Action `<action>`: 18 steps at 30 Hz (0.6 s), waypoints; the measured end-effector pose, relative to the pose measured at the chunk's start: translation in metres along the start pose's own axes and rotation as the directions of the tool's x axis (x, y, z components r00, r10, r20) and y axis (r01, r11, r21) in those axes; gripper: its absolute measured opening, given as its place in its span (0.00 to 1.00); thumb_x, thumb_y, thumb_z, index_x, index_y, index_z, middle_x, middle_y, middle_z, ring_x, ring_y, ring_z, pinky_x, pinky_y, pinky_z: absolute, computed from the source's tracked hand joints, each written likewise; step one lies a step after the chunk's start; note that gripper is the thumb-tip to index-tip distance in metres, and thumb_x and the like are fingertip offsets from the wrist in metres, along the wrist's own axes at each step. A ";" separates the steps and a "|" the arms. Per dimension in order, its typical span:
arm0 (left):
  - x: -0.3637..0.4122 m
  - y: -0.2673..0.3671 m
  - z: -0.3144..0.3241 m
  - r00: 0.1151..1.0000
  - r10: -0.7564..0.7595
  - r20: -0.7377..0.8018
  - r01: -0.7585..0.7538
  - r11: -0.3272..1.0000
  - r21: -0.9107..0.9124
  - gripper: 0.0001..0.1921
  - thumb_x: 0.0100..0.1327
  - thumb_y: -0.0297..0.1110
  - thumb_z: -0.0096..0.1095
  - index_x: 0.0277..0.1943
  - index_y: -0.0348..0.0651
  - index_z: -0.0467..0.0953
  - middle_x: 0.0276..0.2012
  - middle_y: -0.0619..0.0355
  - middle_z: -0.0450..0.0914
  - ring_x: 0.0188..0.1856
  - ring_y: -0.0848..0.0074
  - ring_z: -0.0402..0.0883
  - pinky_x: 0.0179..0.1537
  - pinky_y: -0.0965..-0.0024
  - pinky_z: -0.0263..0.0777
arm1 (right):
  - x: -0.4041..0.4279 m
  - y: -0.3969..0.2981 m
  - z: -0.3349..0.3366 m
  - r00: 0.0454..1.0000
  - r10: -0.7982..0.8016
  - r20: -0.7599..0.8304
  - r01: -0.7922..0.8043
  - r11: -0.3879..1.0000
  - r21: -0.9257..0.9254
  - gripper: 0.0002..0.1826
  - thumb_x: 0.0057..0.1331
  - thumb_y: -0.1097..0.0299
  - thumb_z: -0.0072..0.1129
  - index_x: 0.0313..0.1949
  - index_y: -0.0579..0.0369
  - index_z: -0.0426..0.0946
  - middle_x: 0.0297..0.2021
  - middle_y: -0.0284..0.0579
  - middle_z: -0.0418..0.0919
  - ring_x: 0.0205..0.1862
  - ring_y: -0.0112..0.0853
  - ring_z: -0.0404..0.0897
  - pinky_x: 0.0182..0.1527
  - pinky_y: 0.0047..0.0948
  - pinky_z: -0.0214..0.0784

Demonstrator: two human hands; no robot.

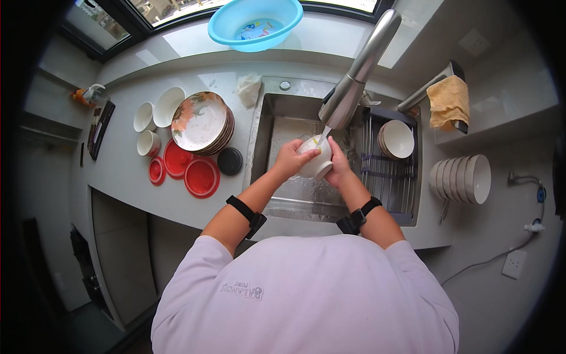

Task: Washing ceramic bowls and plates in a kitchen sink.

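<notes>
Both my hands hold a white bowl (319, 164) tilted on its side above the stainless steel sink (305, 211). My left hand (292, 157) grips its left side, with the thumb laid across the outer wall. Around the right side are the fingers of my right hand (338, 163). Water runs from the pull-out faucet (349, 97) onto the bowl and falls into the basin. Right of my hands, a roll-up drying rack (389, 186) lies over the sink, with a small stack of white bowls (399, 139) resting on it.
Left of the sink stand stacked floral plates (201, 124), white bowls (169, 106), red lids (201, 177) and a black lid (230, 161). A crumpled white cloth (249, 90) lies behind. More stacked bowls (460, 179) stand at right, below a yellow cloth (449, 101). A blue basin (255, 26) rests on the windowsill.
</notes>
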State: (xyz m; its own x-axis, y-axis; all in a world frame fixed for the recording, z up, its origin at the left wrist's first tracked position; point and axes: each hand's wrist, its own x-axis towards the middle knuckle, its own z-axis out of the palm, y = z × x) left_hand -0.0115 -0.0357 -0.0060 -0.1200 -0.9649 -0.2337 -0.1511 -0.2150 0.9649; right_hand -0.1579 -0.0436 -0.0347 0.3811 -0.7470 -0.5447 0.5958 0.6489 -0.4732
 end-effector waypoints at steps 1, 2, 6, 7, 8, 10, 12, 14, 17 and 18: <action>-0.002 -0.001 -0.002 0.982 0.180 0.061 -0.188 0.968 0.166 0.18 0.51 0.45 0.64 0.31 0.35 0.74 0.24 0.60 0.74 0.27 0.81 0.72 0.29 0.76 0.66 | -0.003 -0.003 0.005 1.000 0.001 0.001 -0.001 1.000 -0.001 0.26 0.61 0.43 0.40 0.47 0.50 0.68 0.44 0.43 0.73 0.44 0.35 0.73 0.50 0.34 0.62; -0.004 -0.001 -0.004 0.982 0.180 0.059 -0.188 0.968 0.167 0.18 0.51 0.45 0.64 0.31 0.35 0.74 0.24 0.60 0.74 0.27 0.81 0.72 0.29 0.76 0.66 | -0.008 -0.008 0.009 0.994 0.098 -0.043 -0.101 0.992 -0.071 0.28 0.60 0.40 0.39 0.48 0.49 0.67 0.45 0.43 0.72 0.45 0.37 0.72 0.50 0.39 0.61; -0.008 0.010 -0.006 0.815 0.455 0.360 -0.576 0.558 0.597 0.20 0.46 0.50 0.64 0.21 0.42 0.69 0.19 0.53 0.73 0.22 0.60 0.73 0.24 0.65 0.66 | -0.015 -0.018 0.006 0.958 0.262 -0.117 -0.282 0.935 -0.216 0.31 0.57 0.38 0.39 0.51 0.48 0.64 0.50 0.44 0.67 0.52 0.44 0.66 0.49 0.58 0.54; -0.008 0.009 -0.008 0.815 0.455 0.358 -0.574 0.559 0.598 0.20 0.46 0.50 0.64 0.21 0.42 0.69 0.19 0.53 0.73 0.22 0.60 0.73 0.24 0.65 0.66 | -0.020 -0.021 0.007 0.940 0.329 -0.087 -0.340 0.890 -0.303 0.31 0.57 0.39 0.39 0.51 0.48 0.64 0.50 0.43 0.67 0.53 0.45 0.64 0.49 0.60 0.52; -0.009 0.008 -0.010 0.766 0.463 0.446 -0.639 0.479 0.602 0.19 0.47 0.49 0.63 0.21 0.42 0.68 0.19 0.54 0.73 0.23 0.61 0.74 0.24 0.64 0.66 | -0.017 -0.020 -0.001 0.925 0.378 -0.045 -0.378 0.897 -0.231 0.25 0.57 0.50 0.45 0.50 0.50 0.63 0.46 0.46 0.68 0.49 0.45 0.68 0.48 0.59 0.58; -0.010 0.008 -0.010 0.679 0.457 0.574 -0.731 0.350 0.586 0.16 0.49 0.46 0.60 0.22 0.43 0.68 0.19 0.56 0.73 0.23 0.63 0.75 0.25 0.63 0.67 | -0.015 -0.014 -0.011 0.924 0.374 -0.082 -0.381 0.874 -0.301 0.24 0.55 0.56 0.47 0.51 0.51 0.62 0.45 0.47 0.67 0.47 0.44 0.69 0.46 0.58 0.61; -0.011 0.004 -0.013 0.652 0.432 0.623 -0.756 0.307 0.579 0.14 0.50 0.45 0.60 0.25 0.43 0.70 0.19 0.56 0.74 0.23 0.63 0.75 0.25 0.63 0.68 | -0.015 -0.016 -0.013 0.893 0.430 -0.135 -0.450 0.851 -0.269 0.28 0.47 0.75 0.48 0.51 0.51 0.60 0.46 0.50 0.65 0.41 0.43 0.73 0.41 0.50 0.71; -0.011 -0.002 -0.015 0.628 0.402 0.667 -0.777 0.265 0.571 0.13 0.51 0.44 0.59 0.27 0.44 0.71 0.19 0.57 0.74 0.23 0.64 0.75 0.25 0.63 0.68 | -0.020 -0.012 -0.003 0.940 0.305 -0.150 -0.337 0.891 -0.303 0.31 0.46 0.79 0.46 0.53 0.48 0.59 0.47 0.48 0.64 0.42 0.42 0.72 0.40 0.46 0.72; -0.011 -0.009 -0.013 0.684 0.294 0.668 -0.726 0.360 0.586 0.12 0.50 0.42 0.60 0.34 0.46 0.74 0.28 0.57 0.76 0.33 0.66 0.77 0.37 0.64 0.70 | -0.022 -0.010 0.005 0.981 0.044 -0.190 -0.118 0.912 -0.393 0.37 0.43 0.85 0.43 0.56 0.43 0.56 0.48 0.46 0.63 0.45 0.41 0.71 0.37 0.40 0.74; -0.008 -0.013 -0.019 0.671 0.372 0.642 -0.739 0.271 0.616 0.13 0.49 0.41 0.60 0.37 0.45 0.73 0.34 0.58 0.76 0.40 0.68 0.74 0.45 0.62 0.66 | -0.022 -0.010 0.007 0.976 -0.079 -0.203 -0.022 0.892 -0.451 0.41 0.41 0.88 0.41 0.57 0.40 0.55 0.49 0.44 0.63 0.46 0.40 0.70 0.36 0.38 0.75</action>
State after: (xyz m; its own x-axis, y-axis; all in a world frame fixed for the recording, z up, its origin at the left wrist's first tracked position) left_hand 0.0098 -0.0281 -0.0144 -0.7662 -0.6303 0.1249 -0.5568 0.7483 0.3607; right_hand -0.1669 -0.0346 -0.0136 0.1817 -0.7509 -0.6349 0.2043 0.6604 -0.7226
